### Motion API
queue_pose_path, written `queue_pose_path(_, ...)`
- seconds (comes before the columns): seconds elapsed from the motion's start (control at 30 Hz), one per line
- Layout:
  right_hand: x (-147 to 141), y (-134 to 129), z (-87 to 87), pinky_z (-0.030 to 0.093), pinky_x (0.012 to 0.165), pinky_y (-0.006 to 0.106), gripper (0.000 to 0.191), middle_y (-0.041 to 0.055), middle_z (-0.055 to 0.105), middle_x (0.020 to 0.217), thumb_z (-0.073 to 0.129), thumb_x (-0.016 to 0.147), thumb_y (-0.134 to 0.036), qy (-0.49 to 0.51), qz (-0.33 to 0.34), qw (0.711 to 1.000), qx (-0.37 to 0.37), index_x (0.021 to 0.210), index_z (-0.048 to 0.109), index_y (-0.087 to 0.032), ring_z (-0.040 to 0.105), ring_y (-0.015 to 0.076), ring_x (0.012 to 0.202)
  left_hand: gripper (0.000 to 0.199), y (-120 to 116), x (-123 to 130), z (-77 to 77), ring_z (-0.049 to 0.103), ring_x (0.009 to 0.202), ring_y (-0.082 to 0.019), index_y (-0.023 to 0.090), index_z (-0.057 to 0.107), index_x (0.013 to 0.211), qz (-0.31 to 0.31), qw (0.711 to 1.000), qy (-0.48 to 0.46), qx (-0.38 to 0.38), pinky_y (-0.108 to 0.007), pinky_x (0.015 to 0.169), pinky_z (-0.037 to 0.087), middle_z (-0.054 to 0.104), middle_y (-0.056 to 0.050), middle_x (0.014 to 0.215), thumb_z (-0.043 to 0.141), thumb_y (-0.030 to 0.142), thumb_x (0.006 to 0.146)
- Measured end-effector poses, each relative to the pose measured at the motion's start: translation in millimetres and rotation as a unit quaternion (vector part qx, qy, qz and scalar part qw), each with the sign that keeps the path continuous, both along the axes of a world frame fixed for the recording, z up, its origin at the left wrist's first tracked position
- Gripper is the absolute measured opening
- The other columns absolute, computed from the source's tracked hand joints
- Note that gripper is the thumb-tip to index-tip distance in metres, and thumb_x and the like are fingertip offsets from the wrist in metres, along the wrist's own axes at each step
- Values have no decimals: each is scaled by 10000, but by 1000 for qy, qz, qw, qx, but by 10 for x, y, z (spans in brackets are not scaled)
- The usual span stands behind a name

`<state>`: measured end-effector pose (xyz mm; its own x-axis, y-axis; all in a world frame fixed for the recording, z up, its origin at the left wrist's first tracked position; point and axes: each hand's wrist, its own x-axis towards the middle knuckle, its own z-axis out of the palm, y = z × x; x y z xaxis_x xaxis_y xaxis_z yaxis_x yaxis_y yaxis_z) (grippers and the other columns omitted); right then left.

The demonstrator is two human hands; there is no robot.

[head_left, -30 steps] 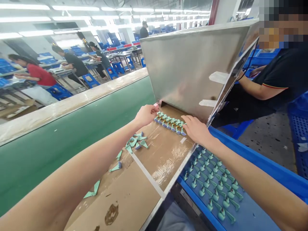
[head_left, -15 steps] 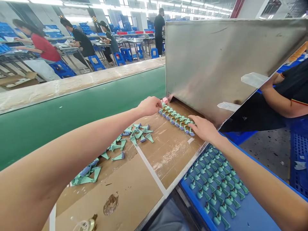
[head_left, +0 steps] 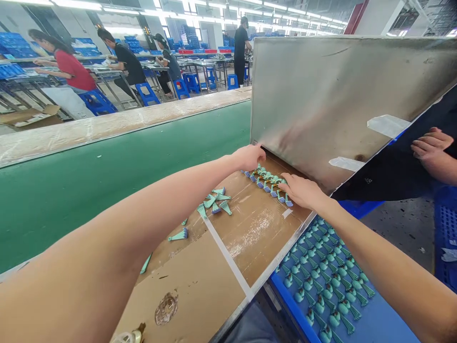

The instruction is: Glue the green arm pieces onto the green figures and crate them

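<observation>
A row of small green bird-shaped pieces with purple tail tips (head_left: 267, 182) lies on the brown cardboard tabletop (head_left: 246, 228), at the foot of a metal panel. At the far end of this row, my left hand (head_left: 251, 157) bends its fingers downward, close to the panel; what its fingertips hold is hidden. Resting by the row's near end, my right hand (head_left: 302, 189) has its fingers stretched out and touches the pieces there. Loose green tail-shaped pieces (head_left: 224, 207) are scattered on the cardboard, partly behind my left forearm.
The upright metal panel (head_left: 321, 105) borders the far right side. A green conveyor belt (head_left: 107, 171) runs beyond the cardboard. Below my right forearm, a blue tray (head_left: 291, 309) holds many green birds in rows. A co-worker's hand (head_left: 432, 143) shows at right; other people sit behind.
My left hand has shifted right, over the far end of the row, and the pink block there is hidden now. My right hand stays by the near end. The view has shifted slightly.
</observation>
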<state>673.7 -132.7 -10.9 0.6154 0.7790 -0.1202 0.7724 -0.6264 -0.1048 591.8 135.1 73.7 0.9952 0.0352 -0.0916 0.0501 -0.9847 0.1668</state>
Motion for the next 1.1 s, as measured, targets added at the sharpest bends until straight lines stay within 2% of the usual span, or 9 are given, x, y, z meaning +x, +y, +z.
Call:
queue_pose_path(0.13,28,-23,-18,616,1101,501,563,249,762,1627,416,1311,-543,13,2,1000,10,1743,584,-225,801,422,1407,362,16,310,68,804,1386,-338,200,856,1435,-23,998,60,28,-549,1224,646,842,-141,1525,877,318,1093)
queue_pose_path(0.23,40,-45,-50,609,1109,468,543,228,764,1640,439,1307,-520,20,8,999,24,1740,592,-230,795,402,1424,360,28,480,71,818,1338,-334,199,856,1393,-37,993,101,49,-582,1209,659,856,-126,1446,884,434,1121)
queue_pose_path(0.43,77,-56,-103,603,1129,445,541,202,785,1623,504,1285,-492,38,30,998,50,1741,615,-223,783,393,1449,367,-31,625,-12,828,1303,-323,197,860,1383,-86,982,155,65,-576,1196,676,862,-125,1404,890,453,1121)
queue_pose_path(0.67,90,-52,-122,606,1122,434,470,172,835,1539,564,1257,-427,52,33,995,77,1673,691,-248,807,381,1379,296,-113,717,-189,817,1329,-324,199,871,1297,-118,971,190,78,-581,1219,654,867,-113,1398,915,418,1103)
queue_pose_path(0.93,98,-49,-119,600,1145,413,486,150,852,1530,638,1226,-413,72,23,992,101,1683,698,-259,809,368,1366,299,-143,828,-348,831,1245,-291,195,851,1300,-101,981,161,29,-530,1137,696,858,-115,1389,854,455,1153)
queue_pose_path(1.0,109,-36,-119,607,1133,415,473,136,859,1525,639,1224,-439,83,16,991,99,1656,720,-262,815,365,1354,319,-140,859,-365,838,1198,-294,198,870,1282,-85,986,142,9,-511,1108,695,878,-107,1303,904,458,1101)
queue_pose_path(1.1,137,8,-126,614,1112,416,437,116,869,1514,654,1212,-469,98,0,991,96,1587,766,-275,814,366,1355,371,-135,900,-391,848,1154,-347,253,951,1149,-64,992,109,-23,-450,1056,669,903,-70,1028,1081,350,815)
